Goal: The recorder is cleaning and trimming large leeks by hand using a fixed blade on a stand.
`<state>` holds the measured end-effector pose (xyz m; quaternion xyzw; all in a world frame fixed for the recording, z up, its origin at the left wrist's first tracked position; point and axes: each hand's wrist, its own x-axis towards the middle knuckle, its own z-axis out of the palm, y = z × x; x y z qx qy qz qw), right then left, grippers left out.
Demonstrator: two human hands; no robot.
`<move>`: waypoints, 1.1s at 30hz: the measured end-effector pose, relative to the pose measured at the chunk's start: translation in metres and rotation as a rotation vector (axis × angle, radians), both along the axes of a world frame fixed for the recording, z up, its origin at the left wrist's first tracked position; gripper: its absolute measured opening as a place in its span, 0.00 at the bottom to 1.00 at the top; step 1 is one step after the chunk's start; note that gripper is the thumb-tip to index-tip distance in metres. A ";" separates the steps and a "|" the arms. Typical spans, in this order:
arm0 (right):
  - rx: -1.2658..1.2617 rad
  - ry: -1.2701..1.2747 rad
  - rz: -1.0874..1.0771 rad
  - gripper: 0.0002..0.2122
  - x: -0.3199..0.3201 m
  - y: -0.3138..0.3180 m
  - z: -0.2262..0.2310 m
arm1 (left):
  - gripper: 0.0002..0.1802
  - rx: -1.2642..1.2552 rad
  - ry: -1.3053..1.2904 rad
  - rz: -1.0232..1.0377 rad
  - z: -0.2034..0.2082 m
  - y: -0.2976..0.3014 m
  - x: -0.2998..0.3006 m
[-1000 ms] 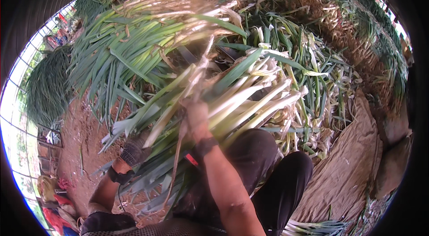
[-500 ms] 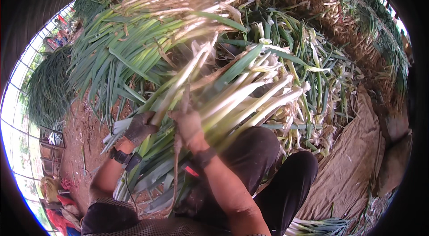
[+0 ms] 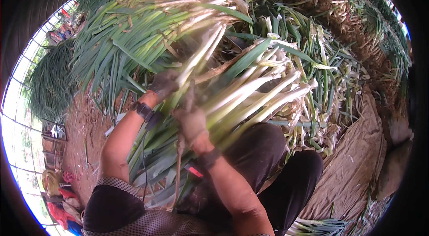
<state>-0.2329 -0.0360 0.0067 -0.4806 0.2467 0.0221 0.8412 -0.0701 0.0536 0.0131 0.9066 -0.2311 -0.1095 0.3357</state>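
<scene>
My gloved left hand [image 3: 164, 85] is closed around a few green onion stalks [image 3: 201, 55], their white ends tilted up and away to the right. Just right of it, my gloved right hand [image 3: 191, 124] grips a slim, dirty-brown nozzle [image 3: 191, 95], its tip near the stalks. A thin brown hose [image 3: 177, 178] runs from below that hand towards my lap. Beneath both hands, more green onions [image 3: 248, 91] lie across my thigh, with white stems to the right and leaves to the lower left. Blur softens the stalks near the nozzle.
A large heap of green onions [image 3: 129, 35] lies ahead on the left. Stripped leaves and peelings [image 3: 319, 66] pile up on the right, beside a brown cloth [image 3: 344, 169]. Further rows of onions [image 3: 371, 26] stretch behind. Reddish soil [image 3: 85, 142] lies left, near wire mesh [image 3: 20, 102].
My left hand has moved up and to the right, from the leaves towards the white stems. My right hand stays almost in place with the nozzle, while the view has shifted slightly.
</scene>
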 end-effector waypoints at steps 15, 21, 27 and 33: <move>-0.290 -0.263 0.150 0.17 -0.034 0.005 -0.017 | 0.20 0.384 -0.495 -0.015 -0.046 -0.003 0.015; -0.338 -0.198 0.154 0.15 -0.030 -0.001 -0.013 | 0.23 0.383 -0.516 -0.031 -0.027 -0.005 -0.002; -0.410 -0.198 0.035 0.14 -0.018 -0.005 -0.026 | 0.24 0.566 -0.372 -0.077 -0.003 -0.002 -0.032; -0.289 -0.148 -0.006 0.15 -0.014 -0.007 -0.009 | 0.22 0.458 -0.261 -0.115 -0.011 0.058 -0.082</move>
